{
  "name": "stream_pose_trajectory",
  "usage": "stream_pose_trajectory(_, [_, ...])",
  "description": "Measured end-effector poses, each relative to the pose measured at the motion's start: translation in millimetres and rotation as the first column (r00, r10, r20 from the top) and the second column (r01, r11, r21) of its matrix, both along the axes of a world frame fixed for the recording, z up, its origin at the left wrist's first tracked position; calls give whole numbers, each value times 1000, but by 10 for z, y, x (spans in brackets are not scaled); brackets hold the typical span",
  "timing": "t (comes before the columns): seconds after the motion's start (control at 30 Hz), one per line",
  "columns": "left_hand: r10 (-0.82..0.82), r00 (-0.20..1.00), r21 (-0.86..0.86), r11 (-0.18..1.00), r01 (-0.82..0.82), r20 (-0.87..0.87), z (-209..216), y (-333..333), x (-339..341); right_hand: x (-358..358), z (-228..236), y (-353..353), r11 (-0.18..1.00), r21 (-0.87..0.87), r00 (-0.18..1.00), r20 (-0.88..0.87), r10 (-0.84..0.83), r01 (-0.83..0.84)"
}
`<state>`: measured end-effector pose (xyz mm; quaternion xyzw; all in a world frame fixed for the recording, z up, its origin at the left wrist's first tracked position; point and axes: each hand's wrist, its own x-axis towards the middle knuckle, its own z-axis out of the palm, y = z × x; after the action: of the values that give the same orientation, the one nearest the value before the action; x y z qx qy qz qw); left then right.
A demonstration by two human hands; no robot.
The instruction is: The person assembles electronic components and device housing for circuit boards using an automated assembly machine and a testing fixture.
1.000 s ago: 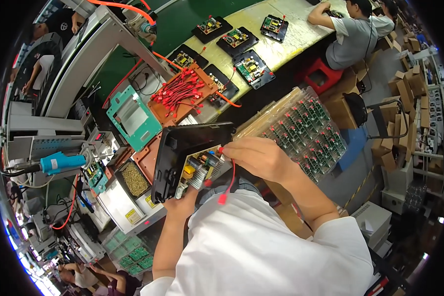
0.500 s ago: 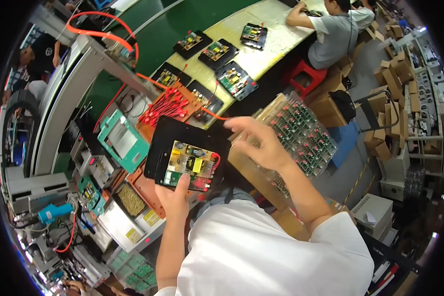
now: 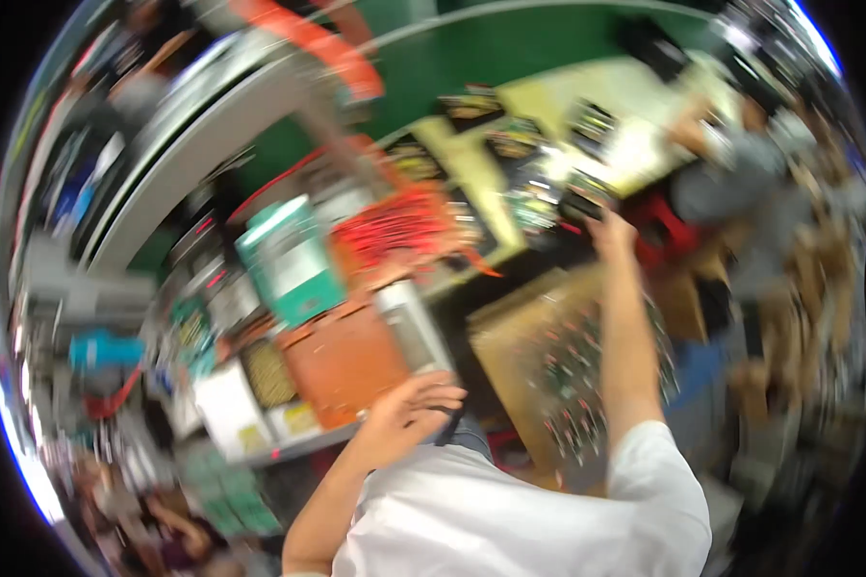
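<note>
My right arm reaches out to the far table. At its end my right hand [image 3: 610, 234] grips a black tray with a circuit board [image 3: 583, 202], blurred by motion, at the table's near edge. Beside it on the left lies another circuit board on a black tray [image 3: 534, 197]. My left hand [image 3: 406, 420] hangs in front of my waist with fingers loosely stretched, and I see nothing held in it. Just beyond it is an orange-brown fixture plate [image 3: 344, 363]. A dark strap-like piece [image 3: 446, 425] shows by its fingertips, against my trousers.
Red wires fill an orange tray [image 3: 394, 234]; a teal frame [image 3: 292, 262] stands left of it. A cardboard box [image 3: 510, 337] bears stacked clear trays of small boards [image 3: 568, 375] under my right arm. More boards lie on the pale table [image 3: 635, 144], where a person in grey [image 3: 741, 178] sits.
The black tray with its board has gone from my left hand and the area before me to my right hand, out at the table. My view has swung, so everything is smeared.
</note>
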<state>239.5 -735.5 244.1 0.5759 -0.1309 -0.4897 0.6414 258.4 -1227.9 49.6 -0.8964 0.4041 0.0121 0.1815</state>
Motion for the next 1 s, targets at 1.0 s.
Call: stream_pose_trajectory(1.0, [-301,261,162,-315,-935,917,-1487,4655,1471,-1196,1059,-946,753,616,365,662,-654,231])
